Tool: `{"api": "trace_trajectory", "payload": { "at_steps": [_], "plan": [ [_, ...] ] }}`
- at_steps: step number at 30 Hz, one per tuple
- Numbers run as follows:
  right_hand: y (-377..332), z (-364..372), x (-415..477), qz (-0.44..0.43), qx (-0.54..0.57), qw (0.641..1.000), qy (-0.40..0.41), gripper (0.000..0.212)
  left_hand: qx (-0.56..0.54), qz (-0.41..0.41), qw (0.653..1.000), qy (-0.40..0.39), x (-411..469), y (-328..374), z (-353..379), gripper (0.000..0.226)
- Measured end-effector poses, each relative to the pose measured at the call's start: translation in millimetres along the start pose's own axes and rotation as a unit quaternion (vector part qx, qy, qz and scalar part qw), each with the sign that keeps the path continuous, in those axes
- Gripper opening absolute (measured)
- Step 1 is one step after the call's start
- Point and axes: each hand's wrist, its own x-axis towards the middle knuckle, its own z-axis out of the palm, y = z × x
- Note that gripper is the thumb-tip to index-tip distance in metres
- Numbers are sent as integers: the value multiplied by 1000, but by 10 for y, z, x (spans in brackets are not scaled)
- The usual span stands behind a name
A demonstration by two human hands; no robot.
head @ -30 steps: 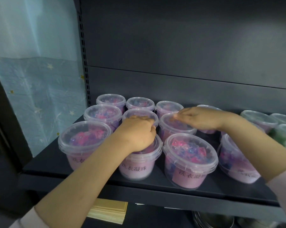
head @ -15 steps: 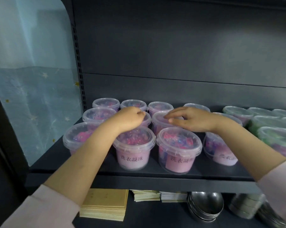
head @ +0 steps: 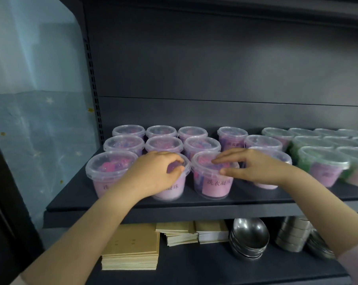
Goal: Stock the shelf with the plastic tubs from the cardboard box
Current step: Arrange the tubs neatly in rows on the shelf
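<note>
Several clear plastic tubs of pink and purple beads stand in rows on the dark shelf (head: 75, 194). My left hand (head: 153, 173) has its fingers curled over the lid of the front middle tub (head: 172, 189) and grips its top. My right hand (head: 254, 165) lies over the neighbouring front tub (head: 213, 184), with straight fingers touching the lid and the thumb against the rim. Another pink tub (head: 110, 167) stands at the front left. The cardboard box is out of view.
Green-filled tubs (head: 322, 161) fill the right part of the same shelf. On the lower shelf lie stacks of tan booklets (head: 133, 243), stacked metal bowls (head: 248, 237) and metal tins (head: 293, 233). A blue starred curtain (head: 30, 130) hangs at the left.
The view has pulled back and now takes in the lower shelf. My right hand has come forward from a second-row tub onto the front tub. My left hand stays on the front middle tub.
</note>
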Motion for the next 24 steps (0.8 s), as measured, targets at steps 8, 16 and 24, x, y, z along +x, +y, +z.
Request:
{"api": "trace_trajectory", "payload": {
  "at_steps": [8,16,24],
  "plan": [
    [46,-133,-144,32,37,997,53,33,-45,-22,998,-24,88,106,-92,40],
    [738,-652,-521,116,-54,988,81,22,-79,52,995,16,333,726,166,34],
    [1086,-688,-612,85,-13,996,31,28,-6,3,996,-86,518,1009,291,16]
  ]
}}
